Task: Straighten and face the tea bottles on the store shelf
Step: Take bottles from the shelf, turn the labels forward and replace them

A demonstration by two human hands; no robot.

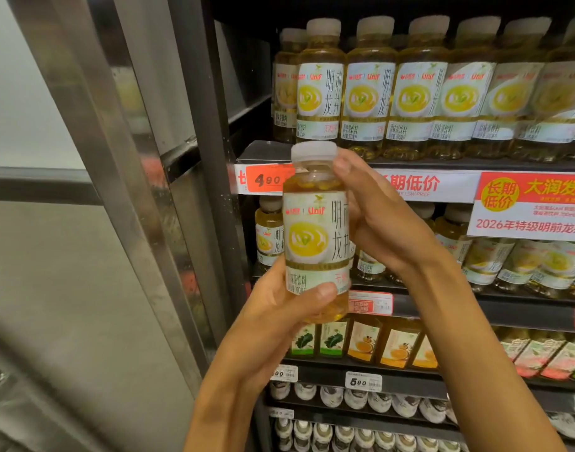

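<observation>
I hold one tea bottle (316,230) upright in front of the shelves, its yellow-and-white label turned toward me and its white cap on top. My left hand (276,308) grips the bottle's lower part, thumb across the label's bottom edge. My right hand (377,216) wraps the bottle's right side, fingertips near the cap. A row of matching tea bottles (423,89) stands on the upper shelf, labels mostly facing out. More of them (269,236) stand on the shelf below, partly hidden by my hands.
A dark metal upright (211,158) frames the shelving on the left, beside a glass door panel (93,190). An orange price tag (268,179) and a red-and-white promo sign (530,203) hang on the shelf edge. Lower shelves carry other drinks (364,342).
</observation>
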